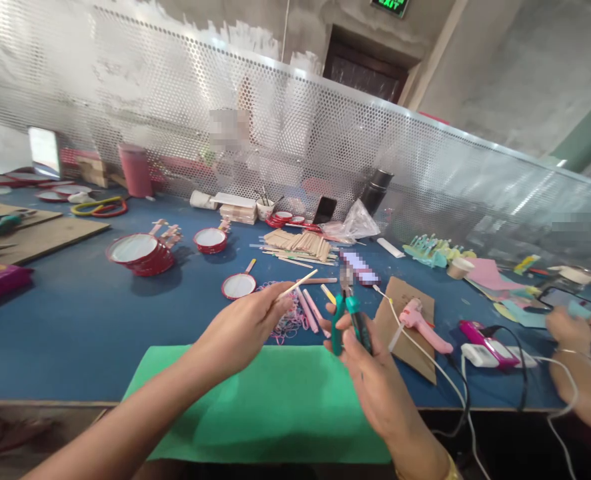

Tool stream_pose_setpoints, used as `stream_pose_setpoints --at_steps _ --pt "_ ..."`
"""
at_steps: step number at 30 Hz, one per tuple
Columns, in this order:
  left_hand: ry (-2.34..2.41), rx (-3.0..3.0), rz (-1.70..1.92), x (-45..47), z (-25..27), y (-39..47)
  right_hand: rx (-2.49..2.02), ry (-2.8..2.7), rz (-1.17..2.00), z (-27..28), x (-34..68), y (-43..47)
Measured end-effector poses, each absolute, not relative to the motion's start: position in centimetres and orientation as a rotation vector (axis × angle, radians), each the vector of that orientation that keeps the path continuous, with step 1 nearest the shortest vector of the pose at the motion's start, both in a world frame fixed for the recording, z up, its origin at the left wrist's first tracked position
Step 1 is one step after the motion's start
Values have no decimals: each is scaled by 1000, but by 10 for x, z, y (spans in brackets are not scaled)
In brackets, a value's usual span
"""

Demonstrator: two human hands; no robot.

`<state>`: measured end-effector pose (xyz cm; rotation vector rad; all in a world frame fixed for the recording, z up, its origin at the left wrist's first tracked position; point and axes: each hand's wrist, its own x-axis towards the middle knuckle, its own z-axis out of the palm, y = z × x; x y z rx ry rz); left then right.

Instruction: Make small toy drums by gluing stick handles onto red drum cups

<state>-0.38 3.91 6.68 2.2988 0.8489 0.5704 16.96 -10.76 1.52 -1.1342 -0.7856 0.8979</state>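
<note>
Between the thumb and fingers of my left hand (255, 323) is a thin pale wooden stick (299, 283), tilted up to the right. My right hand (365, 360) is wrapped round a pair of teal-handled pliers (346, 310) with jaws pointing up; whether they are cutting pliers I cannot tell. Both hands are above a green sheet (255, 407) at the table's front edge. Just beyond them lie a tangle of pink and pale strings (289, 321), pink sticks (308, 310) and a small round red-rimmed piece (239, 286) with a wooden handle.
A pile of wooden sticks (300, 245) lies behind my hands. Stacked red-rimmed rounds (140, 253) stand left on the blue table (75, 347). To the right, a pink glue gun (423, 325) rests on cardboard (400, 293), near cables and a power strip (495, 357). Another person's hands (570, 333) hold a phone.
</note>
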Motion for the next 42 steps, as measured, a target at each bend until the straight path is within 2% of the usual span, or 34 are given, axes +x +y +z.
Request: stream_pose_setpoints --at_steps 7,26,42 --pt "942 2283 478 -12 69 37 -1551 -1227 675 21 175 -126" --pt "988 2490 315 -7 77 25 -1563 -1339 646 28 169 -120" --pt "1061 2667 377 -6 83 18 -1552 -1244 740 25 168 -121"
